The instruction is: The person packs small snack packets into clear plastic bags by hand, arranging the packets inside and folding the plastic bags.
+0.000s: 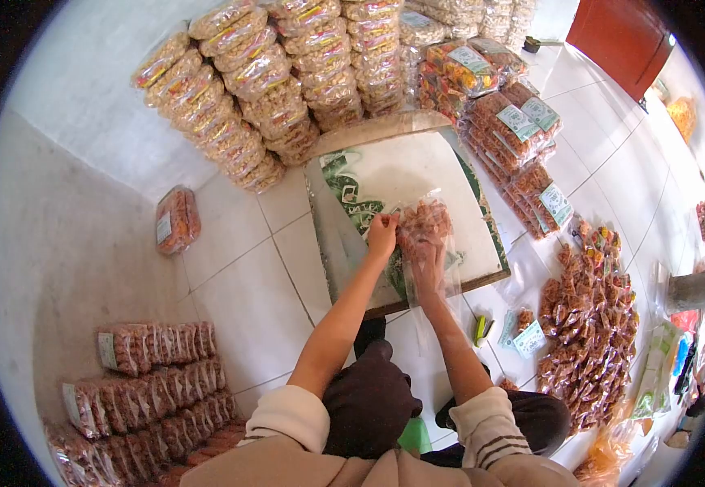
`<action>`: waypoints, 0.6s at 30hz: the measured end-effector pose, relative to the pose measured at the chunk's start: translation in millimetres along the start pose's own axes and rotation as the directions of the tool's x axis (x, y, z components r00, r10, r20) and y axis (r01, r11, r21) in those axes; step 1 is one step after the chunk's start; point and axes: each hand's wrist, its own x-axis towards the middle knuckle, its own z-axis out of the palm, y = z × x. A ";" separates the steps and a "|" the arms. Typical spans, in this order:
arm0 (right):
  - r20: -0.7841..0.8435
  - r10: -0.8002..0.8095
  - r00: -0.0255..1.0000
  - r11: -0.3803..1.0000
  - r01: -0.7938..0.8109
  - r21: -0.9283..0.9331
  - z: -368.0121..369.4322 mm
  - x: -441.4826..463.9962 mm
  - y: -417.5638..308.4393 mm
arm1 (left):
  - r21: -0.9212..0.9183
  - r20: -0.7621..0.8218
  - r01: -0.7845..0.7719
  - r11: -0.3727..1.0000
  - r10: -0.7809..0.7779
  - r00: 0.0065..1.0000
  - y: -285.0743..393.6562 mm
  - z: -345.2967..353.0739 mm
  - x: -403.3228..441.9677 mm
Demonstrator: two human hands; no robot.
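Note:
A clear plastic bag (450, 276) lies on a low board-topped table (393, 162), with small brown snack packets (427, 217) bunched in its far end. My left hand (382, 234) is closed in a pinch on the bag's left edge, beside the packets. Inside the bag, reaching through its near end, my right hand (424, 264) rests with fingers stretched over the packets. Clear film and the packets partly hide those fingertips.
Tall stacks of bagged snacks (259, 73) stand behind the table. Labelled brown packs (519, 122) are piled at the back right. A heap of small packets (592, 333) covers the floor at right, near a green cutter (480, 329). Rows of filled packs (153, 373) lie at lower left.

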 end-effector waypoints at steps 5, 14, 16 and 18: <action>-0.023 -0.363 0.931 0.925 0.358 -0.126 3.4 12.1 16.3 | 0.021 -0.120 -0.157 0.987 0.158 0.980 -15.0 7.6 6.5; 0.099 -0.064 0.993 0.989 0.076 -0.127 -8.3 29.1 -20.2 | 0.144 -0.159 -0.297 0.944 0.318 0.934 -14.9 10.4 1.4; 0.003 -0.190 0.982 0.976 0.189 -0.105 -1.4 30.3 -13.3 | 0.134 -0.143 -0.331 0.934 0.349 0.926 -20.0 11.0 4.4; -0.008 -0.201 0.980 0.976 0.200 -0.087 3.6 33.4 -6.2 | 0.093 -0.104 -0.330 0.939 0.338 0.935 -24.5 10.6 8.4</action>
